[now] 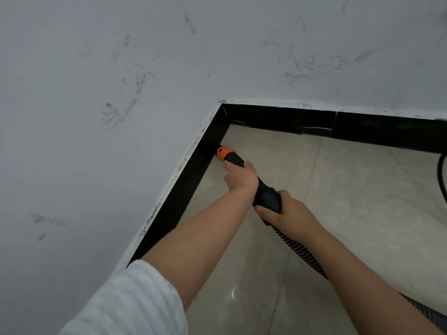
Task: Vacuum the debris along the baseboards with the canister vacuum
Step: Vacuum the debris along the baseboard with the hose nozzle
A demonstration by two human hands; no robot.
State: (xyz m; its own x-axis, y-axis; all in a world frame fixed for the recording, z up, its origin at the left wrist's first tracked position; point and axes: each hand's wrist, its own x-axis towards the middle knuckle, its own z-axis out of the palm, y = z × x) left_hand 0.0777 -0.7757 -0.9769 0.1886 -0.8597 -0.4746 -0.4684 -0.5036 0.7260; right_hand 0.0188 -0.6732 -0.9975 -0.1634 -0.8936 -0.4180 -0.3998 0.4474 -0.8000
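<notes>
You have both hands on the vacuum's black handle (267, 197), low in the corner of the room; your left hand (242, 177) is the forward one, its fingers curled round the tube just behind the orange collar (223, 152), the back of the hand turned up toward you; your right hand (287, 211) holds the thicker rear part of the handle, thumb laid across its near side and fingers wrapped round the far side, so neither hand shows a loose finger. The nozzle beyond the orange collar is dark against the dark trim and hard to make out; it meets the left baseboard (183, 187) close to the corner where that strip joins the far baseboard (285, 120). The ribbed black hose (300, 250) leaves the back of the handle, passes under your right forearm and runs toward the lower right edge of view; the canister itself is out of sight. A loop of black cable or hose (442, 175) shows at the right edge, which one you cannot tell. The floor (362, 189) is pale glossy tile with thin grout lines; a few small dark specks lie on it near your left forearm. The wall (121, 93) above the trim is white and scuffed with grey marks; your left sleeve (135, 303) is a light ribbed knit pushed up past the elbow.
</notes>
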